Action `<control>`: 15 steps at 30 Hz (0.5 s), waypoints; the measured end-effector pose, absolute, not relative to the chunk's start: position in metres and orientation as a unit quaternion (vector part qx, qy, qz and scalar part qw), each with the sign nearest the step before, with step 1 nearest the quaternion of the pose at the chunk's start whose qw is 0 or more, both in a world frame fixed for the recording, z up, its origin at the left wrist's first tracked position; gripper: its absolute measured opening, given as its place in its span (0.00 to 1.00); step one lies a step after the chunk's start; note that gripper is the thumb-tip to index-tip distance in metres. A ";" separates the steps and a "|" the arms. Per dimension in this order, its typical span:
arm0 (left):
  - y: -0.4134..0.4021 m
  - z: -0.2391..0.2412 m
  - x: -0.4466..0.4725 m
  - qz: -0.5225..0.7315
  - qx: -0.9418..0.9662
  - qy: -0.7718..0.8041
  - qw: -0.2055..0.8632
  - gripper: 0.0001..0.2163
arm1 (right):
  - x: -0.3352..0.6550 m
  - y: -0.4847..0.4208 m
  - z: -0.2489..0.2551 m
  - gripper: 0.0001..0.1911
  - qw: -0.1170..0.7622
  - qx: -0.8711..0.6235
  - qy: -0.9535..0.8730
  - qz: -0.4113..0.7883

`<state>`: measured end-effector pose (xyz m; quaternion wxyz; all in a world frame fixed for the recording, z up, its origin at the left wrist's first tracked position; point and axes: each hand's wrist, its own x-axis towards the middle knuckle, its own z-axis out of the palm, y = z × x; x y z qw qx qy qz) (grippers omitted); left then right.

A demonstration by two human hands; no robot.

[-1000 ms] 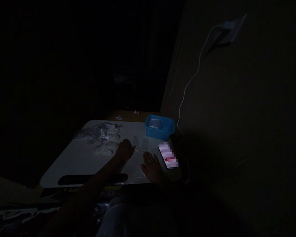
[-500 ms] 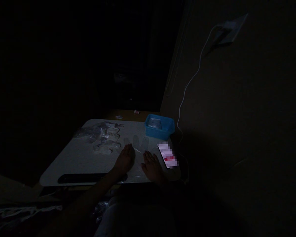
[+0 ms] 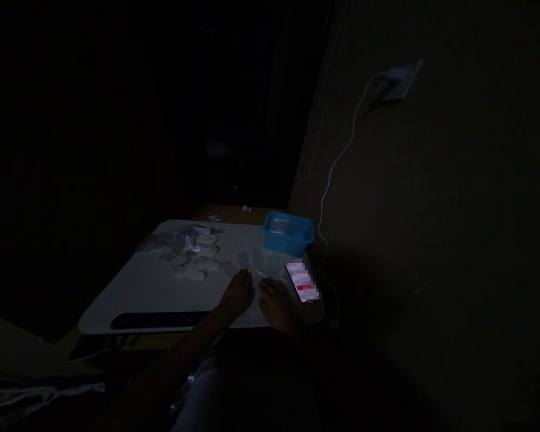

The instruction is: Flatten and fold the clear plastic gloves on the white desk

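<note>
The light is very dim. On the white tabletop (image 3: 148, 294), a thin see-through plastic sheet with finger-like lobes, resembling a disposable glove (image 3: 244, 260), lies just beyond my hands. My left hand (image 3: 237, 294) rests palm down at its near left part, fingers stretched forward and close together. Beside it, my right hand (image 3: 275, 303) lies low over the near right part, fingers out and slightly bent. The hands cover the sheet's near portion. To the left lies a crumpled pile of clear plastic (image 3: 166, 243) with similar lobed shapes at its right side.
A blue basket (image 3: 288, 243) holding a clear package (image 3: 279, 226) stands at the back right. A lit phone (image 3: 302, 282) lies right of my right hand. A white cable (image 3: 330, 174) hangs from the wall outlet (image 3: 398, 81). Along the front edge runs a black strip (image 3: 157, 320).
My hands have drawn nearer to me and closer together. The plastic's lobes have shifted and show more clearly beyond my fingers. The view has moved slightly.
</note>
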<state>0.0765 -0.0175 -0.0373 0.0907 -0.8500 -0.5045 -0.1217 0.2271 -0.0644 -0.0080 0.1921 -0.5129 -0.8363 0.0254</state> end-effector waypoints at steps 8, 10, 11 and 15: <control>-0.006 -0.029 0.066 -0.078 -0.837 -0.539 0.051 0.30 | 0.231 -0.076 -0.029 0.25 0.164 -0.521 -0.838 -0.016; -0.001 -0.025 0.062 -0.063 -0.835 -0.545 0.039 0.33 | 0.232 -0.076 -0.030 0.25 0.168 -0.519 -0.838 -0.022; 0.003 -0.024 0.060 -0.058 -0.832 -0.551 0.035 0.34 | 0.232 -0.076 -0.030 0.25 0.170 -0.519 -0.837 -0.026; 0.019 -0.022 0.055 -0.050 -0.815 -0.576 0.018 0.34 | 0.232 -0.075 -0.034 0.25 0.176 -0.520 -0.835 -0.042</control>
